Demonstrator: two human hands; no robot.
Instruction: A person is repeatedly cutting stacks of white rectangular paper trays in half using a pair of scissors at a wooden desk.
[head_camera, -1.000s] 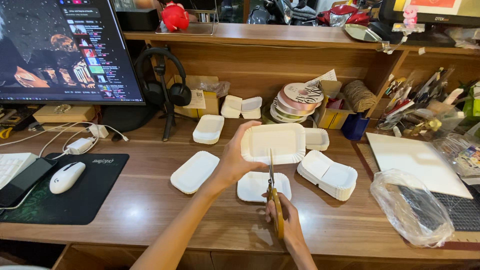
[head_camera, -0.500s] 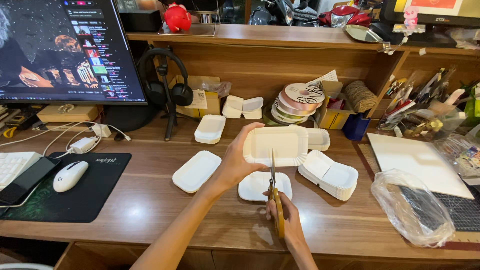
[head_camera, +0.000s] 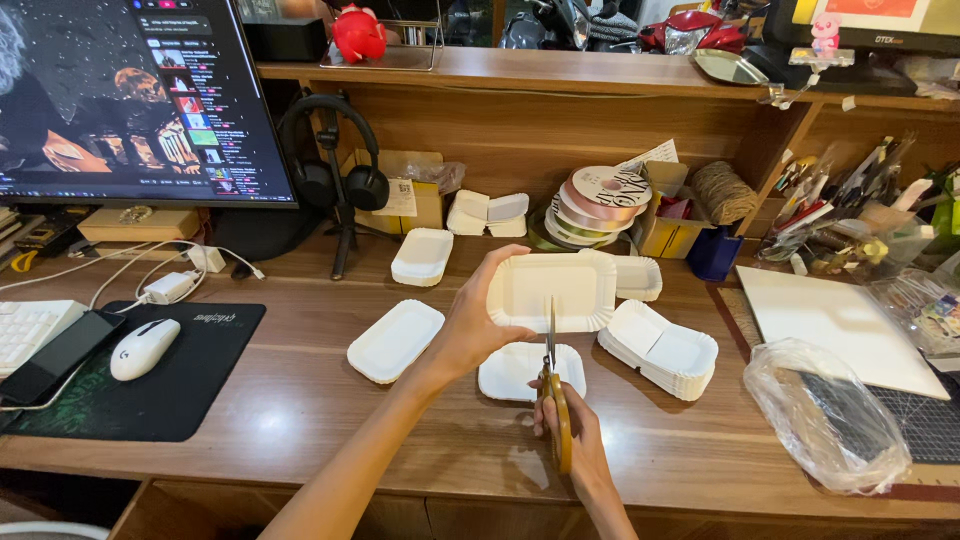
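Note:
My left hand (head_camera: 475, 325) holds a white rectangular paper tray (head_camera: 560, 288) up by its left end, above the wooden desk (head_camera: 300, 420). My right hand (head_camera: 575, 440) grips a pair of yellow-handled scissors (head_camera: 555, 390), blades pointing up at the tray's near rim. Whether the blades touch the paper I cannot tell. Another white tray (head_camera: 515, 372) lies flat on the desk just under the held one.
More white trays: one (head_camera: 395, 340) to the left, one (head_camera: 421, 256) farther back, a stack (head_camera: 660, 348) to the right. Ribbon spools (head_camera: 600, 200), headphones on a stand (head_camera: 335, 160), a monitor (head_camera: 120, 100), a mouse (head_camera: 145, 348) on a black mat, a clear plastic bag (head_camera: 825, 415).
The held tray and scissors stay almost where they were; the view has shifted slightly.

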